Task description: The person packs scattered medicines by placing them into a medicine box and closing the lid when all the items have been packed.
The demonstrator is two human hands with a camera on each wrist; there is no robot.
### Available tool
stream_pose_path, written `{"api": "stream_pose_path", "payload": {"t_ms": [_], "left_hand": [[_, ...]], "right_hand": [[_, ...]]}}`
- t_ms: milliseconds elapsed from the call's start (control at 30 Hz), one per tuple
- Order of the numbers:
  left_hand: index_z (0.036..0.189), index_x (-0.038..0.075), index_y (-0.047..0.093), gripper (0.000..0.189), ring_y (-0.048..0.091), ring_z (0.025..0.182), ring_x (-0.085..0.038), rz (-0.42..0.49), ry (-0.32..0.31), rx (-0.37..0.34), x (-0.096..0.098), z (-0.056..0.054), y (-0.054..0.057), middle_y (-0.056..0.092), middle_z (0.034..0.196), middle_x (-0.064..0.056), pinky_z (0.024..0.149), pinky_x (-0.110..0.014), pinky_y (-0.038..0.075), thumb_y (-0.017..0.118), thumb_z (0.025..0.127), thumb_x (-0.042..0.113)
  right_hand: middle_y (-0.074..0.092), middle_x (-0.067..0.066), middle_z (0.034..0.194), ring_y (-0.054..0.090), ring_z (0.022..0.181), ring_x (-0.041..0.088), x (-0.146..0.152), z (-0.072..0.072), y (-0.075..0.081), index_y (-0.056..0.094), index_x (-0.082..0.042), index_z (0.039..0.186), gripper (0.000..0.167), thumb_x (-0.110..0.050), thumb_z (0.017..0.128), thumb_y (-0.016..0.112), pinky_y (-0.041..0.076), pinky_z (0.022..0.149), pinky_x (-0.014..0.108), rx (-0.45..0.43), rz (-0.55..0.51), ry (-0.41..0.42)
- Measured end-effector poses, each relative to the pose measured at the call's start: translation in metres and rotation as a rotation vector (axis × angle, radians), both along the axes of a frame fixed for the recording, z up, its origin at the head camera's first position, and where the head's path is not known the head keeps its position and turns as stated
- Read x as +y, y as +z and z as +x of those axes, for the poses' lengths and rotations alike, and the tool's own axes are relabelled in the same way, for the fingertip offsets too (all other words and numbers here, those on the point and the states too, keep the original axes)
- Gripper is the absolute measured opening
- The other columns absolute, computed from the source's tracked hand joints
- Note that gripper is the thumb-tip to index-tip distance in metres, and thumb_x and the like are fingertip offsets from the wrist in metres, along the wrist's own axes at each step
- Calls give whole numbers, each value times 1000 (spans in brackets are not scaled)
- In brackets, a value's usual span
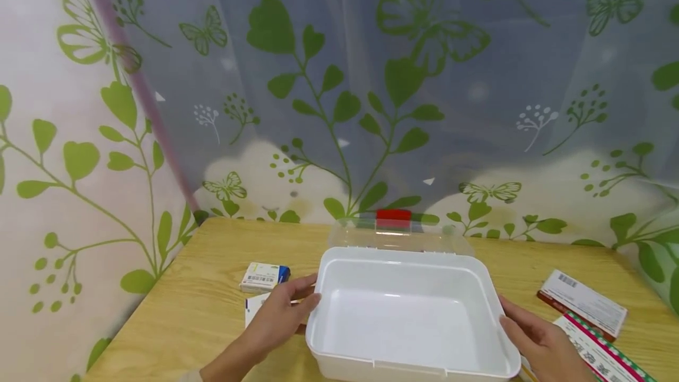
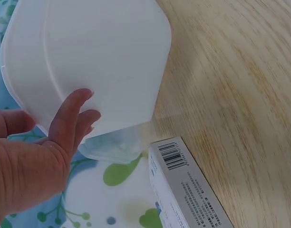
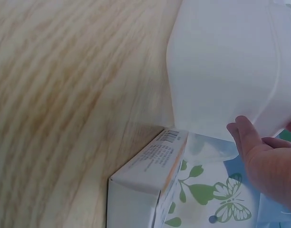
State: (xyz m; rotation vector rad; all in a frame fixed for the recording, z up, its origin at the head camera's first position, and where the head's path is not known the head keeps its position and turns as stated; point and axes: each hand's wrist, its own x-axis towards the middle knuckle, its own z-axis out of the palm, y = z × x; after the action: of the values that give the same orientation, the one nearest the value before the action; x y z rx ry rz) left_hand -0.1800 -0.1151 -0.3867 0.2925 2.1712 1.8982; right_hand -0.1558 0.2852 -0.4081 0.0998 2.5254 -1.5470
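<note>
White box (image 1: 403, 323) sits between the two hands over the desk (image 1: 175, 311), mouth up, nothing visible inside. Key relation: its long axis runs left-right, hand to hand, right end turned slightly toward the person. Neither hand is nearer; both touch it, one at each short end.

Left hand (image 1: 281, 314) grasps the left end: thumb at the rim, fingers against the outer wall. Right hand (image 1: 546, 341) grasps the right end the same way, roughly mirrored. Can't tell whether the base is fully on the desk or slightly raised; near wall is cut off by the frame.

Clear lid (image 1: 366, 233) is folded back on the far side, its red latch (image 1: 394, 219) furthest from the person, close to the printed curtain (image 1: 329, 105).

Left of the box: white-and-blue carton (image 1: 262, 276) just beyond the left hand, plus a second carton (image 1: 254, 305) partly hidden by that hand. Right: carton with a dark red side (image 1: 586, 300) lying askew, and a green-and-red edged carton (image 1: 589, 349) against it in view, partly behind the right hand. All four are outside the box, none gripped.
</note>
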Motion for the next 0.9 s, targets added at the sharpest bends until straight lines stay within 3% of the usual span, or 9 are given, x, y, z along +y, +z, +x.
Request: {"api": "stream_pose_path", "payload": {"t_ms": [433, 667, 900], "left_hand": [[140, -12, 35, 52, 61, 102, -36, -11, 11, -18, 0, -1, 0, 54, 124, -29, 67, -41, 59, 55, 98, 11], [139, -13, 36, 52, 62, 101, -35, -14, 12, -48, 0, -3, 5, 54, 123, -30, 68, -43, 58, 57, 96, 7], [138, -13, 38, 51, 62, 100, -36, -45, 24, -62, 0, -3, 10, 55, 122, -30, 66, -42, 59, 59, 95, 7]], "right_hand": [[28, 19, 148, 45, 124, 30, 0, 0, -3, 27, 2, 148, 66, -38, 100, 50, 54, 85, 33, -25, -109, -9], [27, 20, 149, 44, 125, 33, 3, 0, 2, 26, 0, 148, 66, -40, 100, 48, 54, 85, 34, -41, -74, 6], [23, 24, 151, 54, 117, 26, 6, -3, 2, 23, 3, 149, 65, -33, 101, 49, 55, 83, 38, -63, -185, 59]]}}
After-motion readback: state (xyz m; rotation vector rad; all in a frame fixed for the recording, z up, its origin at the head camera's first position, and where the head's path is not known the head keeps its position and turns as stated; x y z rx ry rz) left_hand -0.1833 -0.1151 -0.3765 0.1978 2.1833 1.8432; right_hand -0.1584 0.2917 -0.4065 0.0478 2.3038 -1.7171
